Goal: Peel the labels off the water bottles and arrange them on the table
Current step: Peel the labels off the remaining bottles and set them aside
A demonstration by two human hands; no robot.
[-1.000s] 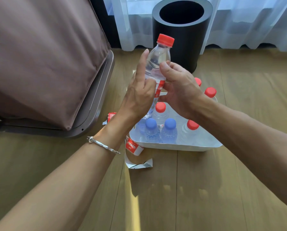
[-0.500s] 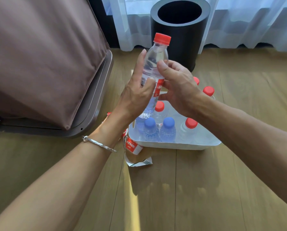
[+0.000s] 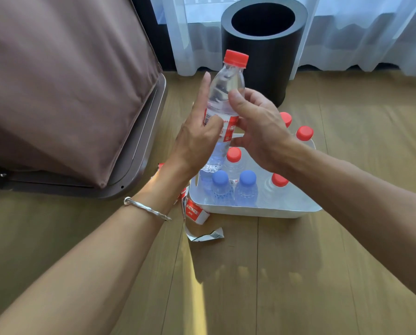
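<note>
- Wood-plank surface (image 3: pixel 250 274) in a sunlit room, white curtain (image 3: pixel 359 32) at the back, black bin (image 3: pixel 262 56) in front of it, brown cover (image 3: pixel 57 81) far left
- bottle (image 3: pixel 222 93) held up in the air above the white tub (image 3: pixel 262 210), leaning a bit, red cap on top; raised and turned to the camera, likely so the label seam can be found
- label (image 3: pixel 230 126) wraps the bottle's middle, red and white, not yet off; no torn edge that I can make out
- left hand (image 3: pixel 197 141): thumb pressed onto the label, forefinger straight up along the bottle's side, other fingers hidden behind; looks like it is picking for an edge
- right hand (image 3: pixel 260 131): thumb across the clear part above the label, fingers curled round the far side, gripping; probably there to steady the bottle against the pull
- tub holds standing bottles: two blue-cap bottles (image 3: pixel 220 178) at the front, red-cap bottles (image 3: pixel 233 154) behind and to the right, kept together as stock; whether they carry labels I cannot tell
- peeled labels (image 3: pixel 197 213) lie on the planks just beside the tub's near-left corner, dropped close at hand; one curled strip (image 3: pixel 207 236) nearer the camera
- bracelet (image 3: pixel 146 209) on the left wrist
- judgement: several bottles done, this one at the start of its peel
</note>
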